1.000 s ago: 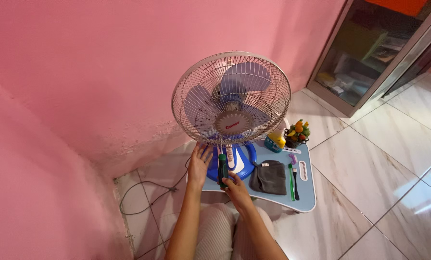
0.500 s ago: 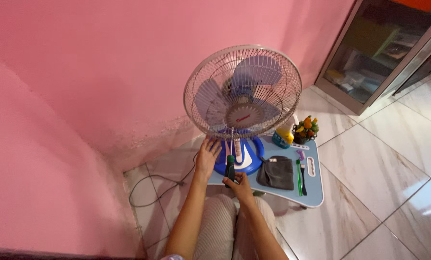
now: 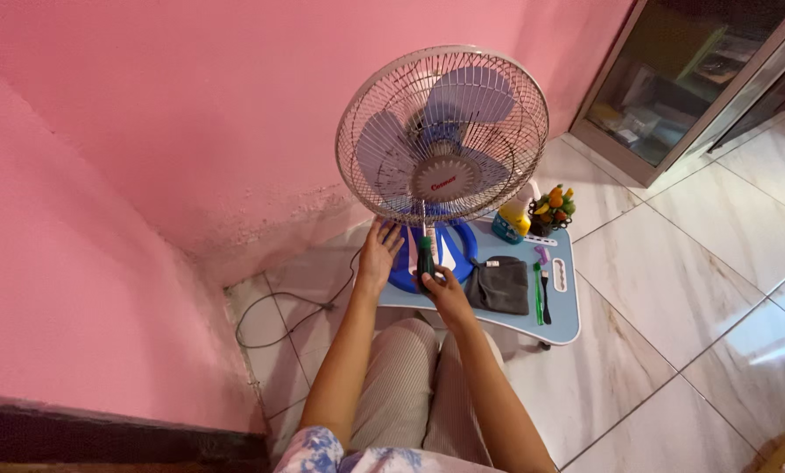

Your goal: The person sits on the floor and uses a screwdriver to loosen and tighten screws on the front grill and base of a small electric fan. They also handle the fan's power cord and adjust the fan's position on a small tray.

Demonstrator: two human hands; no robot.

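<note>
A desk fan (image 3: 442, 131) with a white wire cage and pale blue blades stands on a round blue base (image 3: 463, 248) atop a small light-blue table (image 3: 561, 326). My left hand (image 3: 378, 252) rests flat on the left side of the fan's base, fingers spread. My right hand (image 3: 443, 289) grips a screwdriver with a dark green and black handle (image 3: 425, 257), its shaft pointing up at the bottom of the cage.
On the table lie a folded grey cloth (image 3: 501, 285), a green tool (image 3: 538, 294) and a small brush (image 3: 546, 296). A yellow bottle (image 3: 515, 216) and a fruit ornament (image 3: 554, 206) stand at its back. A cord (image 3: 274, 320) trails over the tiles. A glass cabinet (image 3: 682, 79) is at right.
The view has shifted a little so the fan sits more central. Both hands stay at the fan's base, the right one still holding the screwdriver up at the cage.
</note>
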